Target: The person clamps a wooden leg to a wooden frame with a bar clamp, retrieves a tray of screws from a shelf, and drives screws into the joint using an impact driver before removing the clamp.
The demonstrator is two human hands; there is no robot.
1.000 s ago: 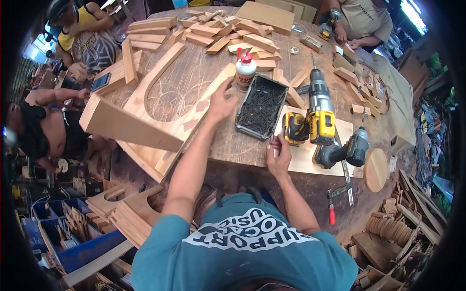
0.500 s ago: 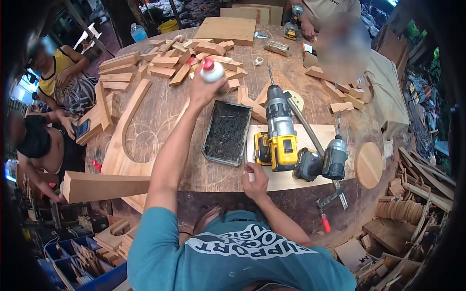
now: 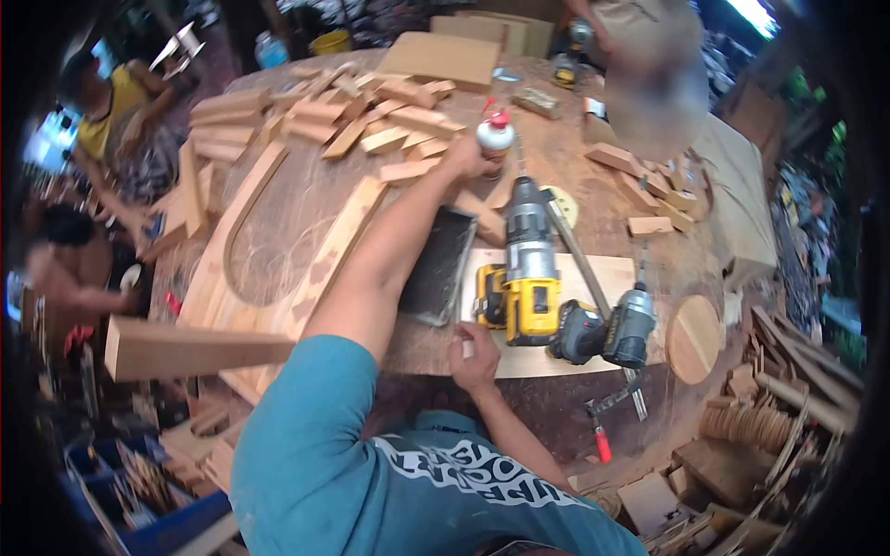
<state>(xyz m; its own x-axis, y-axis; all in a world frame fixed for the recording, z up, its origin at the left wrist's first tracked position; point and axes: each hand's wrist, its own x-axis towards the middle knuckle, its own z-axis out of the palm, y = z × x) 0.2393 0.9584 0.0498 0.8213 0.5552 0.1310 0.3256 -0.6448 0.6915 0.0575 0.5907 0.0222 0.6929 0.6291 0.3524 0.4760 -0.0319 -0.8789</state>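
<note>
My left hand (image 3: 471, 157) is wrapped round a white glue bottle (image 3: 496, 137) with a red cap, upright beyond the tip of the large yellow and black drill (image 3: 531, 269). Beneath my left forearm lies the black tray of dark screws (image 3: 436, 269), partly covered by the arm. My right hand (image 3: 475, 360) rests at the table's near edge, below the tray and beside a pale board (image 3: 593, 271). Its fingers are curled together, and what they hold is too small to make out.
A smaller driver (image 3: 630, 326) and a bar clamp (image 3: 579, 255) lie right of the large drill. Wood blocks (image 3: 343, 139) are heaped at the back. A U-shaped wooden frame (image 3: 218, 264) and a long upright board (image 3: 185, 349) occupy the left. Other people stand around the table.
My left hand has carried the bottle from left of the tray to the right, past the tray. My left forearm now crosses over the tray. My right hand stays near the table edge.
</note>
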